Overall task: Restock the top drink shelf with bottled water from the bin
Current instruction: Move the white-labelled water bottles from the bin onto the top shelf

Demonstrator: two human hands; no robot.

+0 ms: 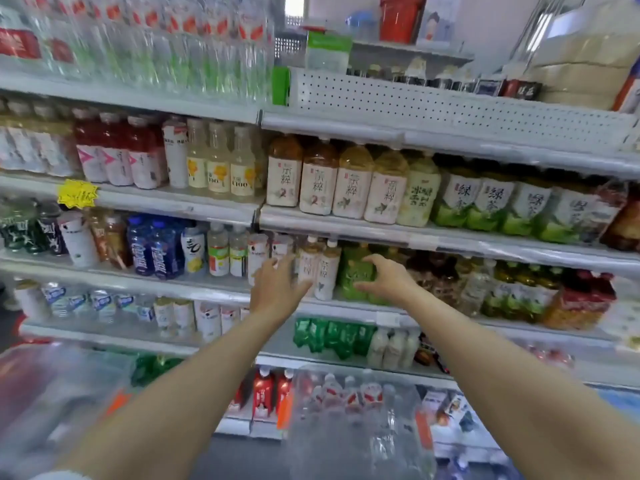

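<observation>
Clear water bottles with red labels (162, 46) fill the top drink shelf (138, 98) at the upper left. More bottled water (349, 403) stands packed low in the middle, below my arms, in what looks like a bin. My left hand (277, 289) and my right hand (384, 278) reach forward at mid-shelf height, in front of beige tea bottles (320, 271). Both hands are empty, with fingers relaxed and spread.
Shelves of tea, juice and soda bottles run across the whole view. A perforated white panel (450, 102) and stacked goods sit at the upper right. A blurred plastic-wrapped pack (59, 403) lies at the lower left.
</observation>
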